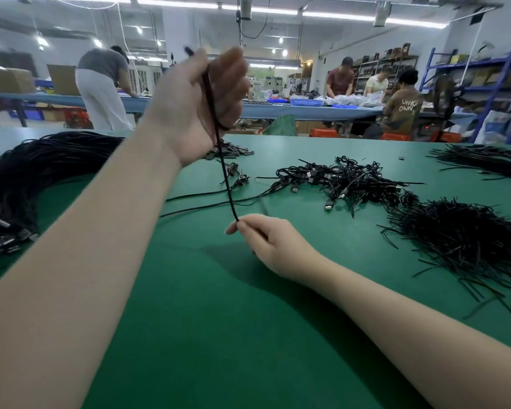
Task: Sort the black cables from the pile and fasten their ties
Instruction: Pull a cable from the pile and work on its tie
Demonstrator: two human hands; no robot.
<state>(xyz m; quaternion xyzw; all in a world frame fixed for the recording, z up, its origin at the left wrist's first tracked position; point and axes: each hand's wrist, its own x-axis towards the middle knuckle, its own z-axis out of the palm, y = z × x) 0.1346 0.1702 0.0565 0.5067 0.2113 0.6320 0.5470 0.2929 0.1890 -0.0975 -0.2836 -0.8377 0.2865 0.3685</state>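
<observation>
big green felt-like table [189,335], matte and flat. far left a thick bundle of long black cables [27,178] w/ plugs at the near end. mid-table a tangled heap of short cables w/ usb plugs [345,184]; right of it a bristly pile of thin black ties [460,240], more strands at far right edge [484,160]. a few small tied coils [238,177] behind the raised arm. ppl work at a long bench [307,109] in back. left hand [201,104] raised, blurred, fingers curled round a black cable [226,184] hanging taut down to the right hand [266,240], which pinches its lower part just above the table. two loose strands trail along the felt beside it.
</observation>
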